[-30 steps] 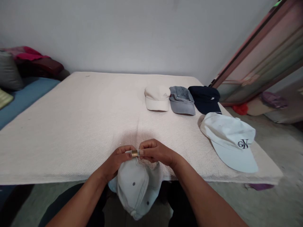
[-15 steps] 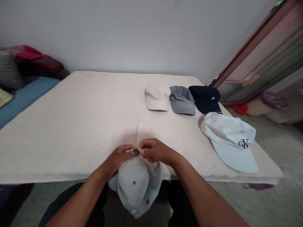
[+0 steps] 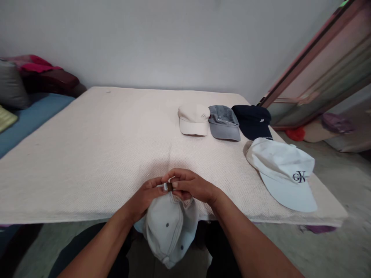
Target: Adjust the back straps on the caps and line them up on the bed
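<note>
A pale grey baseball cap [image 3: 164, 227] hangs at the table's front edge, its crown toward me and its back strap up. The strap carries a small brown metal buckle [image 3: 169, 187]. My left hand [image 3: 147, 197] pinches the strap just left of the buckle, thumb on top. From the right, my right hand [image 3: 193, 185] is closed at the buckle, its thumb against it and its forefinger arched over. The fingertips of both hands almost meet. The cap's brim is mostly hidden beneath the crown.
A table with a cream cloth [image 3: 87, 154] lies before me. On its right are a cream cap [image 3: 193, 119], a grey cap [image 3: 223, 122], a navy cap [image 3: 252, 120] and a white cap with black letters [image 3: 282, 170]. A blue-covered seat [image 3: 40, 112] adjoins the left.
My right thumb and forefinger have shifted left onto the buckle. The buckle sits slightly further right, with a bit of pale strap now showing to its left.
</note>
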`<state>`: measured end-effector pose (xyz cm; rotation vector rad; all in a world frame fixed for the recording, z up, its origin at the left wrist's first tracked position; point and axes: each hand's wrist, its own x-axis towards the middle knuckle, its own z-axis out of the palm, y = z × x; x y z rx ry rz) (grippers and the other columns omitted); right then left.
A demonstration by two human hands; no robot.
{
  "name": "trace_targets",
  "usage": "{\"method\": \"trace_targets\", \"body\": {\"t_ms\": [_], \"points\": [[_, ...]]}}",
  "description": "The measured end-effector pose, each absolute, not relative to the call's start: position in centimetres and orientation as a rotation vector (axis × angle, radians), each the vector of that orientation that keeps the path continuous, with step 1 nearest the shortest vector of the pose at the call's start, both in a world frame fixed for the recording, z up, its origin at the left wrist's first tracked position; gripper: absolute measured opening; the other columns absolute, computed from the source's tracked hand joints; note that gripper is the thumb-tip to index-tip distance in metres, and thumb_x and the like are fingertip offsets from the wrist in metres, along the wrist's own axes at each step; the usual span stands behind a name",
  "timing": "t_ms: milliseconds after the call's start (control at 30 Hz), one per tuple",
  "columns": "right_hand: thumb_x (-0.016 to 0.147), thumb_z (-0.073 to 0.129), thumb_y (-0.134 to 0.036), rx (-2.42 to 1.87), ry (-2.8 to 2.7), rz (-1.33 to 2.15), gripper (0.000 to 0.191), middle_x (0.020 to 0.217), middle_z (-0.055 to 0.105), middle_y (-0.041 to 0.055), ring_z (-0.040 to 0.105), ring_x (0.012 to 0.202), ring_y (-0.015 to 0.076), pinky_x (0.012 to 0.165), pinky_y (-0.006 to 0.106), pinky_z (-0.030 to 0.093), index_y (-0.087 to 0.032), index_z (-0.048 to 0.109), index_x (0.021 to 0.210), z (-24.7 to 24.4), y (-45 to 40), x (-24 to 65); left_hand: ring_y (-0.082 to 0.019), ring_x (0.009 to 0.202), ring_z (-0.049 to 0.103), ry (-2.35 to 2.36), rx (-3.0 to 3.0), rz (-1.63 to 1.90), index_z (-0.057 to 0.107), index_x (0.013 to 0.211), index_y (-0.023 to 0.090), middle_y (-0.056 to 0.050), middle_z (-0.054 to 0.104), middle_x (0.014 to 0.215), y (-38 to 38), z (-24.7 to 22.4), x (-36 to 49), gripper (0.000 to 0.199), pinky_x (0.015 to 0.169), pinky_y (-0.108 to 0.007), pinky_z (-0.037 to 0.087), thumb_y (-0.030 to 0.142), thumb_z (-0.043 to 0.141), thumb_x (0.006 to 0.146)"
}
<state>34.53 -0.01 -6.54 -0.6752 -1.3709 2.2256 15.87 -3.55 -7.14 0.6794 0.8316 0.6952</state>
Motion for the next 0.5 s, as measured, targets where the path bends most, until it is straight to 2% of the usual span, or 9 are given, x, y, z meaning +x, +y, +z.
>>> {"method": "trace_targets", "body": {"t_ms": [100, 233, 333, 500], "points": [[0.084, 0.05, -0.016, -0.654, -1.414, 2.169, 0.024, 0.063, 0.056, -0.003, 0.037, 0.047, 0.0053, 0.046, 0.019, 0.028, -0.016, 0.055, 0.107, -6.41, 0.05, 34.81, -0.014, 0.064, 0.061, 0.819, 0.684, 0.71, 0.069, 0.098, 0.016, -0.006, 0.07, 0.076, -3.39, -6.85, 15.83, 0.023, 0.064, -0.026, 0.044, 0.025, 0.066, 0.077], [0.085, 0.053, -0.02, -0.643, -1.485, 2.143, 0.024, 0.066, 0.059, -0.0024, 0.035, 0.046, 0.0046, 0.047, 0.019, 0.03, -0.017, 0.054, 0.109, -6.46, 0.13, 34.94, -0.015, 0.067, 0.062, 0.846, 0.689, 0.685, 0.067, 0.093, 0.015, -0.006, 0.07, 0.079, -3.37, -6.75, 15.53, 0.021, 0.066, -0.026, 0.045, 0.024, 0.07, 0.073], [0.084, 0.056, -0.024, -0.635, -1.519, 2.14, 0.028, 0.066, 0.058, -0.003, 0.035, 0.045, 0.0043, 0.047, 0.019, 0.03, -0.017, 0.053, 0.111, -6.54, 0.14, 34.8, -0.013, 0.063, 0.061, 0.879, 0.712, 0.676, 0.066, 0.088, 0.016, -0.004, 0.069, 0.077, -3.4, -6.91, 15.43, 0.018, 0.061, -0.023, 0.043, 0.024, 0.071, 0.073], [0.084, 0.058, -0.03, -0.719, -1.516, 2.086, 0.027, 0.067, 0.06, -0.0011, 0.047, 0.051, 0.007, 0.049, 0.02, 0.035, -0.017, 0.054, 0.106, -6.65, 0.17, 34.71, -0.015, 0.061, 0.06, 0.856, 0.655, 0.723, 0.064, 0.081, 0.014, -0.005, 0.068, 0.073, -3.26, -7.44, 15.47, 0.015, 0.059, -0.025, 0.043, 0.024, 0.07, 0.071]]}}
